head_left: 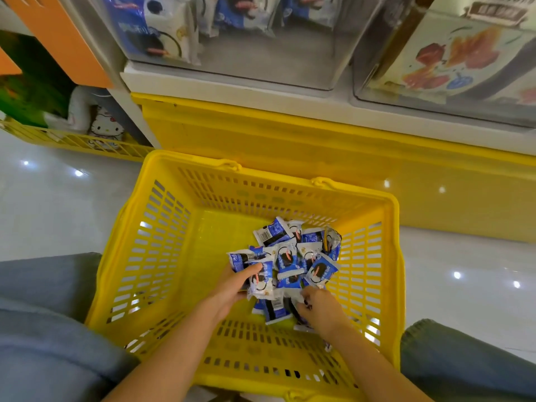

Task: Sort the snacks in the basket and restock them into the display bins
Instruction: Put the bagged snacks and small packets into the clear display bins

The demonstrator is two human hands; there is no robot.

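Note:
A yellow slotted basket (162,256) stands on the floor between my knees. Several small blue-and-white cookie packets (293,256) lie heaped in its right half. My left hand (232,288) grips a few of these packets, thumb laid over one packet (262,282). My right hand (319,310) reaches into the near side of the heap with curled fingers pinching a packet edge. Above, a clear display bin (261,68) holds the same blue-and-white packets (162,33).
A second clear bin (452,91) at the upper right holds snacks with red and orange print. A yellow base panel (290,140) runs under the bins. A low yellow rack (72,140) with a cartoon-cat item stands at left. Glossy white floor surrounds the basket.

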